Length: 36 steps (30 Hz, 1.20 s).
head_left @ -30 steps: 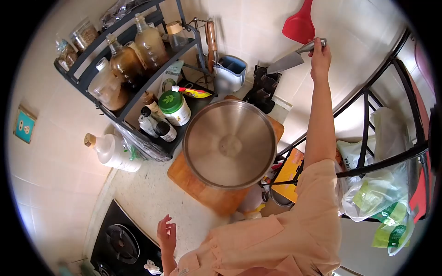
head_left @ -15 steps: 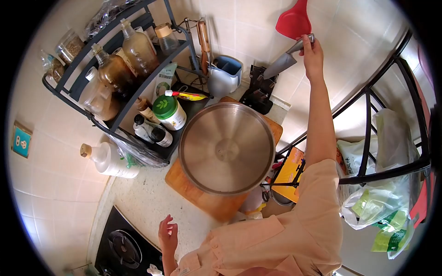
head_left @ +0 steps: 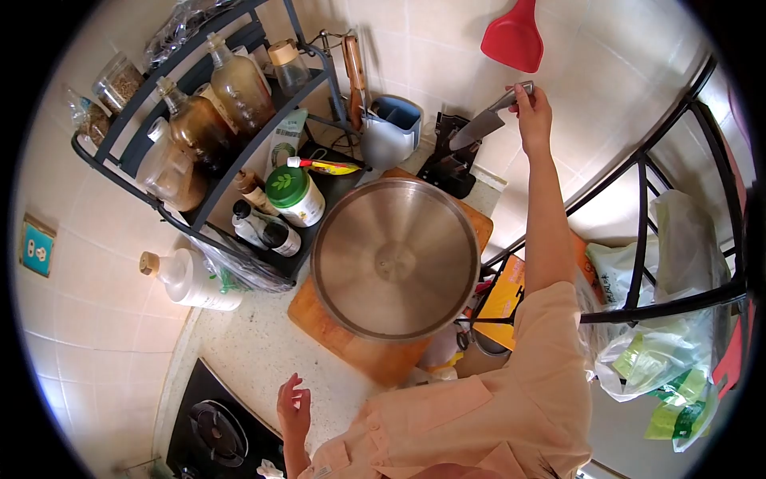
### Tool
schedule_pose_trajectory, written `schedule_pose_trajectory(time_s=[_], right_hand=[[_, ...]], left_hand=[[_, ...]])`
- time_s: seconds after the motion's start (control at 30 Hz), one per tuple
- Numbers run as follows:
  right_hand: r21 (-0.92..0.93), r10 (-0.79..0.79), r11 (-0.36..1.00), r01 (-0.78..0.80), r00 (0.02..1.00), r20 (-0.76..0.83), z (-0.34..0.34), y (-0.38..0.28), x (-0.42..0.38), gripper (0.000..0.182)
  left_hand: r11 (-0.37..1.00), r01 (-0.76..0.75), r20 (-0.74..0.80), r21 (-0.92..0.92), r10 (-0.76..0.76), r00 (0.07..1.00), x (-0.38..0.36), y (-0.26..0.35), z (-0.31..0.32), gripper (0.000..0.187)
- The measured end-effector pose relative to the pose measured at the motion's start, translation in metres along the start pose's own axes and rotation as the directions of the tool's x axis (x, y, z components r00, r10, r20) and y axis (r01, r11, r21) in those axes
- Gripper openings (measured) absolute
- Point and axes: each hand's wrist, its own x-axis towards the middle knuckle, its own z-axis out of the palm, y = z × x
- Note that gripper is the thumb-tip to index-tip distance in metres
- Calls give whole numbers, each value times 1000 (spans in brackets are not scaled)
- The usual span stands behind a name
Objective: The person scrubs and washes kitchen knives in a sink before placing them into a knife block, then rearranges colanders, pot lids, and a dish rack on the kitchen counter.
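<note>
My right hand (head_left: 534,116) is closed around the grey handle of a kitchen knife (head_left: 477,130), below the red spatula on the wall. The broad blade slants down to the left, its tip overlapping the top of the black knife block (head_left: 448,164). My left hand (head_left: 294,405) hangs over the counter with nothing in it, fingers loosely bent and apart. Between the arms, a large steel basin (head_left: 395,259) rests on a wooden cutting board (head_left: 343,335).
A dark rack (head_left: 209,227) with bottles and jars stands at the left. The gas stove (head_left: 215,431) lies at lower left. A red spatula (head_left: 512,40) hangs on the tiles. At right, a black metal rack (head_left: 638,231) holds plastic bags.
My right hand has moved down and slightly left with the knife, bringing the blade lower into the knife block. My left hand stays nearly where it was.
</note>
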Motion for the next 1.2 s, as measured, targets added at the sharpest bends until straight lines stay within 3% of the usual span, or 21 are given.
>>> schedule_pose_trajectory(time_s=[0.8, 1.2], right_hand=[[69, 64, 995, -77, 982, 178, 27, 55, -11, 27], [-46, 153, 988, -147, 967, 205, 34, 76, -20, 32]], left_hand=[[999, 36, 27, 23, -36, 999, -2, 5, 3, 39], [1000, 12, 10, 16, -12, 1000, -6, 1, 4, 40]])
